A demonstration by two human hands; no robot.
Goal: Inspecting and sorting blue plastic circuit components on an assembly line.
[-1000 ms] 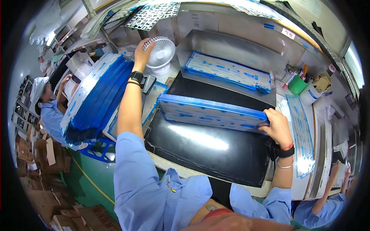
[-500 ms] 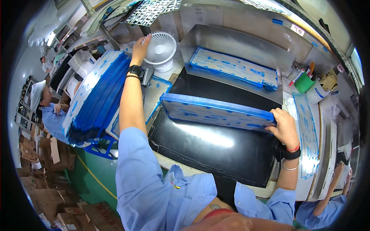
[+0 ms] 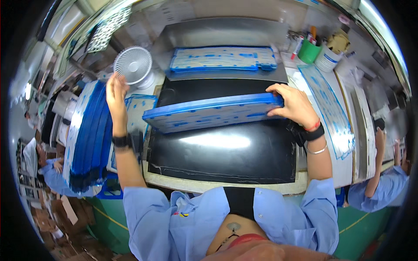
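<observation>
A stack of flat panels [image 3: 213,115] with blue edges and blue-patched pale faces stands on its long edge on the black mat [image 3: 226,163]. My right hand [image 3: 294,103] grips its right end, thumb on the near face and fingers over the top. My left hand [image 3: 116,93] is raised beside the white round fan [image 3: 133,66], fingers stretched upward and slightly blurred, with nothing visible in it. I cannot tell whether it touches the fan. Below it lies a similar flat panel [image 3: 143,103].
Left of me leans a thick stack of blue-edged panels [image 3: 89,135]. Another panel pile [image 3: 224,58] lies by the metal sheet [image 3: 226,32] at the back. To the right are a long panel [image 3: 328,108], a green cup [image 3: 309,51] and a white tub [image 3: 327,58]. Co-workers [image 3: 379,187] work on both sides.
My view has turned, so the bench sits more level. My left hand has come down a little from the fan's upper edge. My right hand keeps its grip on the upright stack.
</observation>
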